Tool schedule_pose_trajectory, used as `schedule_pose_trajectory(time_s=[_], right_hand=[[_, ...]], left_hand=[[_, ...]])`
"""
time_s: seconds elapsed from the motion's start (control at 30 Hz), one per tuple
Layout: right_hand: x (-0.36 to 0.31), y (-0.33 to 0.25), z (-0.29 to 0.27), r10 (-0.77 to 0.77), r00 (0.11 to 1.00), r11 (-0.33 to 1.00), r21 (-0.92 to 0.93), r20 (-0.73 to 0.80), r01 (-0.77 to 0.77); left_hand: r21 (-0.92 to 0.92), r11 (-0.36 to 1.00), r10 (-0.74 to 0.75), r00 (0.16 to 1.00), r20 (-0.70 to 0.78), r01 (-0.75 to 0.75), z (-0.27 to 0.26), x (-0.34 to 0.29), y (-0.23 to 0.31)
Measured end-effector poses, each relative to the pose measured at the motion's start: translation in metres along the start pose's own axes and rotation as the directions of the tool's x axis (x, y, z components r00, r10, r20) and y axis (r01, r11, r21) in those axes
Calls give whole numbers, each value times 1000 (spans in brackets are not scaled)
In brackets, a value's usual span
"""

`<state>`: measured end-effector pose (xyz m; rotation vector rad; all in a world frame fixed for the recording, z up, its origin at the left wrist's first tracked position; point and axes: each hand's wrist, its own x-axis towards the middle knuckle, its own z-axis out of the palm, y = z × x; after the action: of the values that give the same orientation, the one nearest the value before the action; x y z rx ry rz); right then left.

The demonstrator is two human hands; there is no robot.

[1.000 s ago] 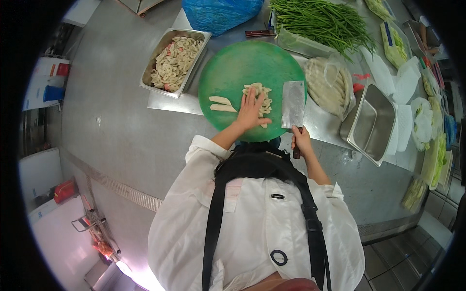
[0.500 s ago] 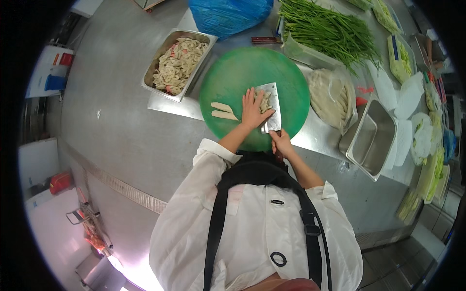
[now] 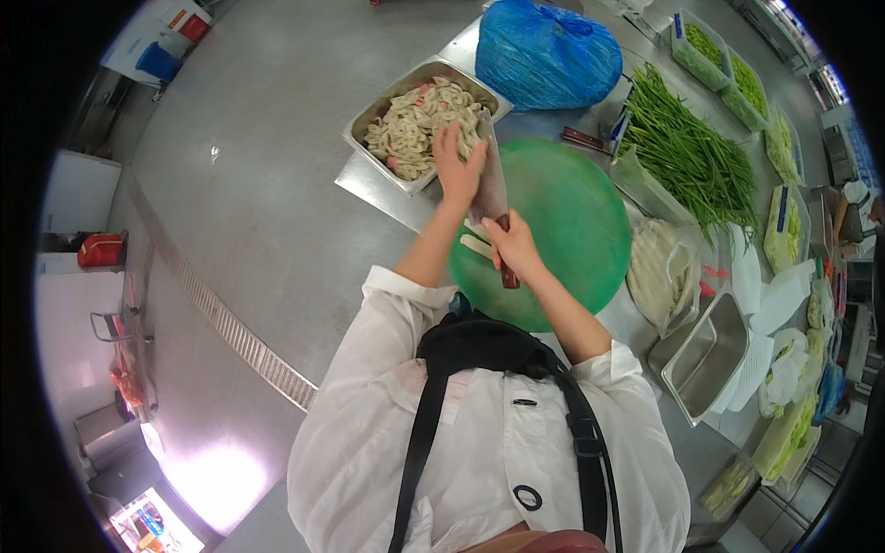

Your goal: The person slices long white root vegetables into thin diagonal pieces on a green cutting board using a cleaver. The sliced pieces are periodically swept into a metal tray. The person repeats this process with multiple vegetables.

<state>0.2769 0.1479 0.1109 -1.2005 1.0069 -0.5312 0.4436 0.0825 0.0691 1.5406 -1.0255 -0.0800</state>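
Note:
My right hand (image 3: 514,247) grips the dark wooden handle of a cleaver (image 3: 492,180). Its blade is tilted at the right rim of a deep steel pan (image 3: 352,140). Sliced pale, tube-like pieces (image 3: 415,124) fill that pan, with a few pink bits among them. Fingers apart, my left hand (image 3: 460,170) reaches over the pan's near right corner, beside the blade; whether it touches slices there is hard to tell. Below the blade, whole pale sticks (image 3: 476,245) lie on the round green cutting board (image 3: 576,217), partly hidden by my hands.
Behind the board stand a blue plastic bag (image 3: 548,55) and a tub of long green stalks (image 3: 691,152); a second wooden-handled knife (image 3: 585,139) lies between. To the right are a clear bag of pale sticks (image 3: 661,272), another steel pan (image 3: 708,355) and several vegetable tubs.
The cleaver has gone from flat on the board to the pan's rim, and my left hand went with it. The sliced pile has left the board. My view has turned left.

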Motion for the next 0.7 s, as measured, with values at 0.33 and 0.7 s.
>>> schedule_pose_trajectory(time_s=[0.33,0.7], right_hand=[[3,-27,-20,77,988,982,179,-132,-53],[-107,72,-117,178,924,982,3,-339,-188]], left_hand=[[199,980,5,1000,-25,0,-39,73,-67],[182,789,82,394,915,-587,-53,-118,-34]])
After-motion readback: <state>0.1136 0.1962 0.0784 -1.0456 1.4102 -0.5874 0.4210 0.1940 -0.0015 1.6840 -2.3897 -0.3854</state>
